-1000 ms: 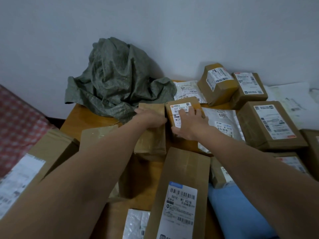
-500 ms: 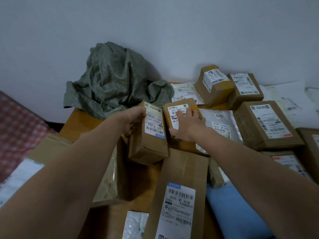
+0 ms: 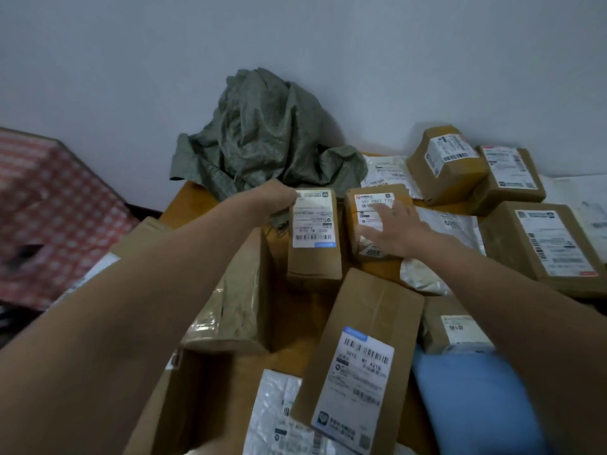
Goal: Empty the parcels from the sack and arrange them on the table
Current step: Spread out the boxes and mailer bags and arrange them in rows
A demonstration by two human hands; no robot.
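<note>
Labelled brown parcel (image 3: 313,231) lies label-up on the table (image 3: 187,201) just in front of the sack (image 3: 262,136), long axis running away from the person. Left hand (image 3: 279,200) grips its far-left corner. Right hand (image 3: 394,231), fingers spread, rests flat on the neighbouring parcel (image 3: 371,200).

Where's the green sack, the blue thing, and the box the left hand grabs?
Green sack (image 3: 262,136): head view, on its crumpled middle.
Blue thing (image 3: 476,405): head view, on its smooth top.
Small box (image 3: 315,261): head view, bare cardboard below its label; left hand (image 3: 279,200) grips its far corner.
</note>
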